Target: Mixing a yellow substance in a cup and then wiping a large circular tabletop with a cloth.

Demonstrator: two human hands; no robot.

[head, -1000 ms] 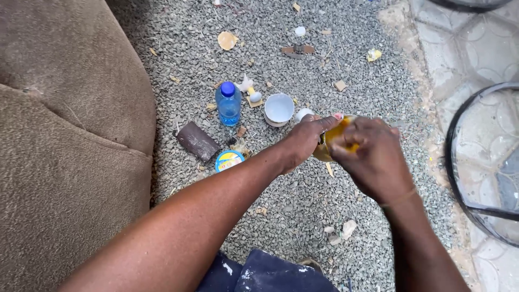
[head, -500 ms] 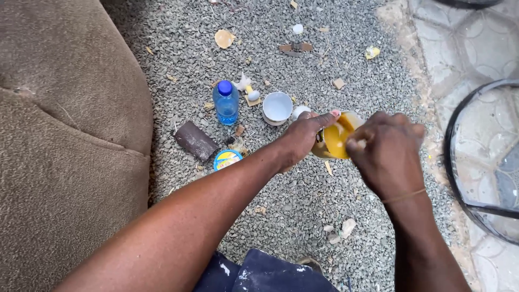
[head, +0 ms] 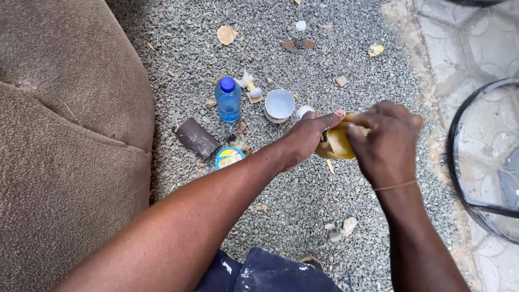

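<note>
Brown upholstered cushion (head: 65, 146) fills the 9 o'clock side, bulging over the gravel ground (head: 303, 200); a dark metal hoop (head: 459, 178) curves in at 3 o'clock over patterned paving. Both forearms reach in from 6 o'clock, above a scrap of dark blue cloth (head: 270, 273). Left hand (head: 305, 138) steadies a small yellow container (head: 336, 143) from its 9 o'clock side, fingers wrapped against it, likely to hold it firm while the other hand works. Right hand (head: 386, 138) covers it from 3 o'clock, fingers curled and pressed together on its upper edge; exactly what they pinch is hidden. Container sits just off centre, held just over the gravel. Supplies cluster at 10 to 11 o'clock of the hands, within easy reach: blue-capped water bottle (head: 228, 100) upright, white cup (head: 279, 105) open-side up, dark brown flat block (head: 197, 138), round blue-rimmed tin (head: 229, 157). Against half a second back: right hand has closed in over the container, hiding more yellow; left thumb now lies along its top. Ground items unmoved.
</note>
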